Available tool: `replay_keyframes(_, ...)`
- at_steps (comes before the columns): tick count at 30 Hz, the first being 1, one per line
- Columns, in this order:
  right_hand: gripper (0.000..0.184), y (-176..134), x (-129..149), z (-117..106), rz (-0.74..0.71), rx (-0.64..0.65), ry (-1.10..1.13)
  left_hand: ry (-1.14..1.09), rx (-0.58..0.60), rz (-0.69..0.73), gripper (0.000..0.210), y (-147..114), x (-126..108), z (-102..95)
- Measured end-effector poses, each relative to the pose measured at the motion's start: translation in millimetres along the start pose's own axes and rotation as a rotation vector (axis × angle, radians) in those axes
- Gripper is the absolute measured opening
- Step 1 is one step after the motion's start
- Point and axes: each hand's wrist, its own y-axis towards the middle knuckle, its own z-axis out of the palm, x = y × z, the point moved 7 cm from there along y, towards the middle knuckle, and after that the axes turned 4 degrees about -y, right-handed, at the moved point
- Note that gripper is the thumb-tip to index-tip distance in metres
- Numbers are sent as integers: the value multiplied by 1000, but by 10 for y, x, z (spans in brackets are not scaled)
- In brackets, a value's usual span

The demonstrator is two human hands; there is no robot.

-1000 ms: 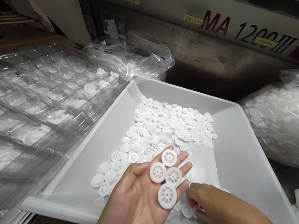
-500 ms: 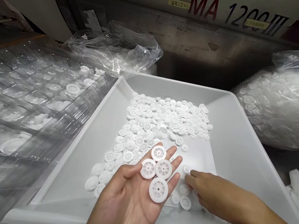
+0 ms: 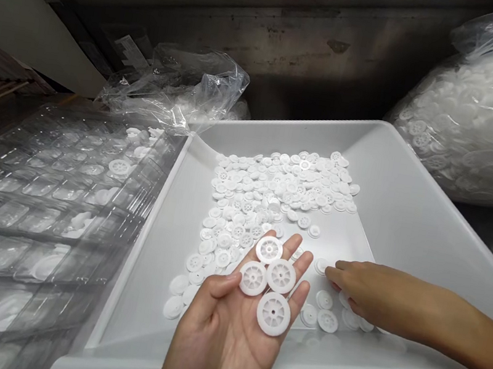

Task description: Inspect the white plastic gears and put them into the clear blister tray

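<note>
Several white plastic spoked wheels lie flat on the palm and fingers of my left hand, which is turned up over the tray with its thumb against one wheel. My right hand reaches in from the right with its fingers curled together. Its fingertips meet the edge of a white wheel on the tray floor; their undersides are hidden. More loose wheels lie below and beside this hand. A large heap of the same wheels covers the back and left of the grey plastic tray.
Clear plastic blister trays stand stacked at the left, with white parts in some pockets. A crumpled clear bag sits behind the tray. At the right, a large clear bag bulges with white wheels. A machine panel rises at the back.
The view has tilted and shifted. My left hand still carries the same wheels on its palm. My right hand stays near the same wheel at the tray's right side.
</note>
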Motion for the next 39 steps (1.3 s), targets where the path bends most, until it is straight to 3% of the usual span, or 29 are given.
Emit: replay_keyframes(39,12,-25,23,-4,-14,-10,-17,5,-107,-6,64,11,0,-15)
